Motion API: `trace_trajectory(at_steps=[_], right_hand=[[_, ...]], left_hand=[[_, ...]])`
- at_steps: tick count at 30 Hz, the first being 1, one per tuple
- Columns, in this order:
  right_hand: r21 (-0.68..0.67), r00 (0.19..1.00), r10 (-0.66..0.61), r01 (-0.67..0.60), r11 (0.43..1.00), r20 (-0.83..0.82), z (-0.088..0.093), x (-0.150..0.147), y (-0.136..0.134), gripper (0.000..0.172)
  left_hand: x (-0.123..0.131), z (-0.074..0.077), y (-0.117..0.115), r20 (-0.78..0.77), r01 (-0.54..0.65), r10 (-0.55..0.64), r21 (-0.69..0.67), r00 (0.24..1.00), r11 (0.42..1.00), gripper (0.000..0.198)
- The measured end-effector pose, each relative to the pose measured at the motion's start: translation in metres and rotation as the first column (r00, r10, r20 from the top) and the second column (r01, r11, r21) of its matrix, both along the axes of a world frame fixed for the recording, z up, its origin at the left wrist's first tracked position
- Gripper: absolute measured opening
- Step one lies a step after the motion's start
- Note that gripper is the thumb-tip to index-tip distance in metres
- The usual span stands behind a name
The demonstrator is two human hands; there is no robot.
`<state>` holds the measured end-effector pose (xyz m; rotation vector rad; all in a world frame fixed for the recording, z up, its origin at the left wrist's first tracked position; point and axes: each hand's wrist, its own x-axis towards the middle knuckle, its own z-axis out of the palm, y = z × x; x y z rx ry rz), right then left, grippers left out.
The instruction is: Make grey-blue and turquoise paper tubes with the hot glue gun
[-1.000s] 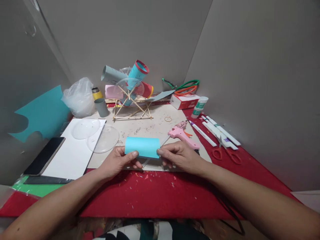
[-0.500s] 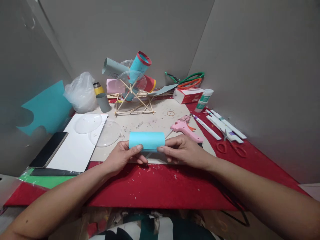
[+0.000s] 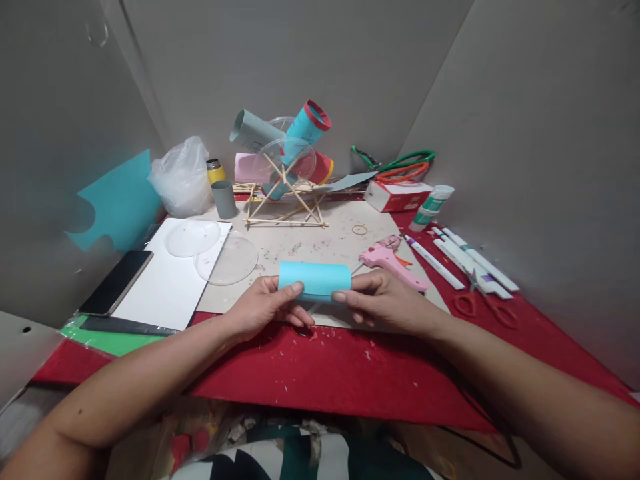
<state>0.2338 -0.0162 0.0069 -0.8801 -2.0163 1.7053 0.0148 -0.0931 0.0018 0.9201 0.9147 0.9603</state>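
A light blue sheet of paper [image 3: 315, 279], curled into a roll, is held between both hands just above the front edge of a beige board [image 3: 330, 243]. My left hand [image 3: 267, 308] pinches its left end, thumb on top. My right hand [image 3: 383, 303] pinches its right end the same way. A thin stick [image 3: 356, 268] pokes out from behind the roll toward a pink glue gun [image 3: 395, 259], which lies just beyond my right hand.
A stick-frame model with paper tubes [image 3: 287, 167] stands at the back. Two clear plastic lids [image 3: 210, 250], white paper, a phone [image 3: 116, 283] lie left. Markers [image 3: 465, 257], red scissors [image 3: 485, 305], a glue bottle [image 3: 430, 208] and a box lie right on the red cloth [image 3: 340, 373].
The flat blue paper has been curled into a roll between both hands. The view has shifted, so everything sits further right in the frame.
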Motion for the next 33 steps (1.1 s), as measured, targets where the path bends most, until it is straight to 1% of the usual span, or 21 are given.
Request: trace_trajectory(at_steps=[6, 12, 14, 17, 21, 23, 26, 29, 33], right_hand=[[0.012, 0.997, -0.071, 0.07, 0.997, 0.01, 0.007, 0.003, -0.001, 0.046], [0.057, 0.993, -0.117, 0.117, 0.991, -0.004, 0.013, 0.006, -0.001, 0.049], [0.043, 0.992, -0.125, 0.126, 0.991, -0.023, 0.013, 0.006, -0.001, 0.049], [-0.057, 0.986, -0.149, 0.145, 0.988, -0.079, 0.011, 0.007, 0.0, 0.046], [-0.234, 0.958, -0.225, 0.18, 0.955, -0.181, 0.01, 0.009, 0.002, 0.044], [-0.31, 0.949, -0.237, 0.165, 0.936, -0.21, 0.009, 0.01, 0.004, 0.046], [-0.413, 0.952, -0.206, 0.097, 0.906, -0.228, 0.009, 0.012, 0.006, 0.048], [-0.476, 0.95, -0.201, 0.066, 0.877, -0.239, 0.009, 0.013, 0.008, 0.048], [-0.516, 0.937, -0.257, 0.102, 0.85, -0.238, 0.01, 0.013, 0.007, 0.043]], left_hand=[[-0.001, 0.004, 0.0, -0.017, 0.007, -0.007, -0.011, 1.0, 1.0, 0.039], [-0.003, 0.007, 0.001, -0.094, -0.112, 0.11, -0.016, 0.989, 0.994, 0.035], [-0.003, 0.008, 0.001, -0.12, -0.134, 0.135, 0.009, 0.984, 0.991, 0.036], [-0.002, 0.011, 0.0, -0.129, -0.14, 0.148, 0.071, 0.98, 0.988, 0.037], [-0.002, 0.016, -0.001, -0.114, -0.165, 0.178, 0.11, 0.977, 0.98, 0.034], [-0.002, 0.019, -0.002, -0.111, -0.17, 0.184, 0.127, 0.977, 0.977, 0.031], [-0.002, 0.021, -0.004, -0.127, -0.16, 0.18, 0.157, 0.975, 0.975, 0.029], [-0.001, 0.02, -0.005, -0.127, -0.175, 0.198, 0.175, 0.972, 0.969, 0.028], [-0.001, 0.018, -0.005, -0.115, -0.189, 0.214, 0.192, 0.97, 0.963, 0.028]])
